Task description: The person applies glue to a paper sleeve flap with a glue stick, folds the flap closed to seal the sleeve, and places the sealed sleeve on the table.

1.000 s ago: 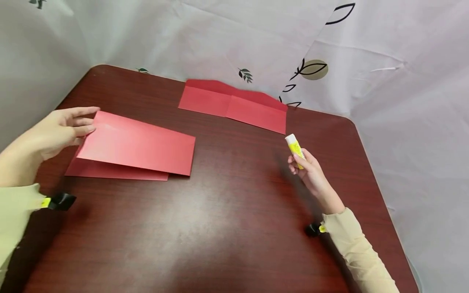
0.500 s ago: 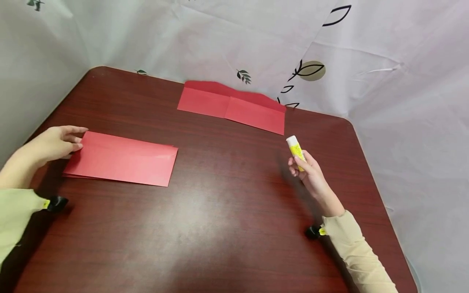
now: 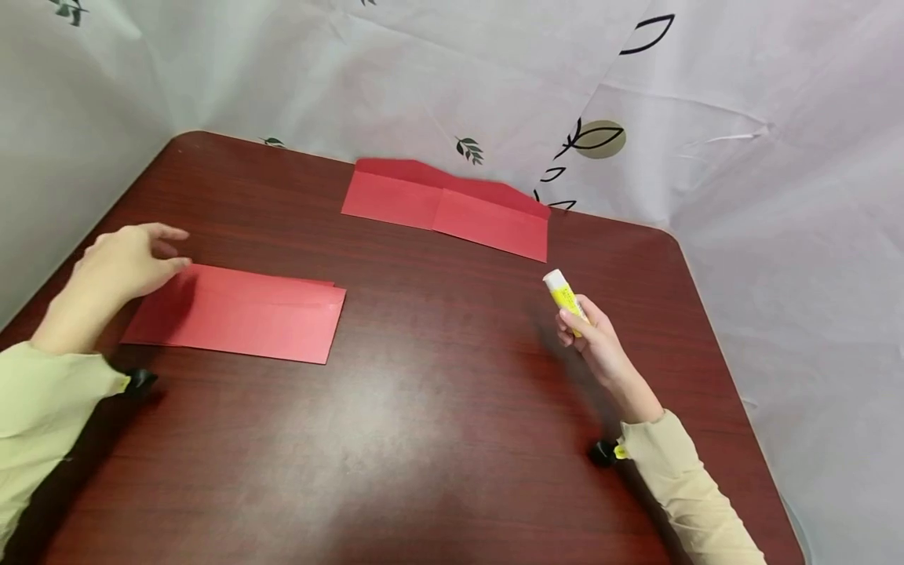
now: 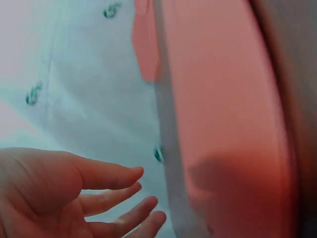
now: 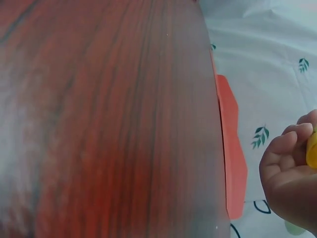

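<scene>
On the left of the table lies a small stack of red envelopes, the top one slightly askew over another. My left hand hovers over the stack's far left corner, fingers loosely extended and holding nothing; its shadow falls on the red paper. In the left wrist view the fingers stand apart from the envelope. My right hand grips a glue stick with a white cap and yellow label, tilted up above the table's right side. Only its yellow end shows in the right wrist view.
Two red envelopes with raised flaps lie side by side, overlapping, at the table's back edge. The dark brown wooden table has rounded corners. A pale curtain with leaf prints hangs behind and around it.
The left hand has lowered the upper red envelope onto the other, let go of it, and shifted slightly right above it. The right hand with the glue stick has barely moved.
</scene>
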The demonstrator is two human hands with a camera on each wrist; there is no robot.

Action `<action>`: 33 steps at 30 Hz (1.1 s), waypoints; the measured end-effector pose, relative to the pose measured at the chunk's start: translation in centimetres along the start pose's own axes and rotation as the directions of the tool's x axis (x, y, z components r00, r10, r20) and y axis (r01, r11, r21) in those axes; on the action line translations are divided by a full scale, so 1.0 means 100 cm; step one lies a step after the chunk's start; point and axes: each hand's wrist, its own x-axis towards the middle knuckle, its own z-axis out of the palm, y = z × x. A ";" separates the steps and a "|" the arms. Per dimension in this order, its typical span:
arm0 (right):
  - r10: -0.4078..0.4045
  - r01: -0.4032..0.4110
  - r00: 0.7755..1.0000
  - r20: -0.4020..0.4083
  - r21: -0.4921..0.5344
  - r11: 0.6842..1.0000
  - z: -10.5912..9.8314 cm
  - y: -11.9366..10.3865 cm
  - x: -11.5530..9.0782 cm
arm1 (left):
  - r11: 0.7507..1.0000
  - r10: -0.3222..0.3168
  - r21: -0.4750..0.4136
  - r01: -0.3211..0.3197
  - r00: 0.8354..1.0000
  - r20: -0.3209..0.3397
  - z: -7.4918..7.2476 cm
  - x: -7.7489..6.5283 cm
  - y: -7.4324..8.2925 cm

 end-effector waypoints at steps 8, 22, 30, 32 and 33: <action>-0.029 0.019 0.998 -0.047 -0.199 0.980 0.009 0.002 -0.007 | 0.977 0.175 -0.099 -0.188 0.977 -0.125 0.002 0.029 0.084; -0.014 0.005 0.999 -0.045 -0.200 0.980 0.026 -0.003 -0.015 | 0.891 0.320 -0.306 -0.337 0.942 -0.105 0.043 0.081 0.186; -0.010 -0.015 0.997 -0.082 -0.291 0.957 0.037 -0.004 -0.020 | 0.871 0.328 -0.380 -0.311 0.944 -0.022 0.068 0.107 0.225; -0.015 -0.015 0.996 -0.092 -0.317 0.948 0.039 -0.004 -0.023 | 0.872 0.311 -0.397 -0.285 0.950 0.001 0.074 0.112 0.234; -0.018 -0.012 0.996 -0.091 -0.318 0.948 0.041 -0.004 -0.024 | 0.875 0.301 -0.402 -0.271 0.954 0.012 0.077 0.115 0.238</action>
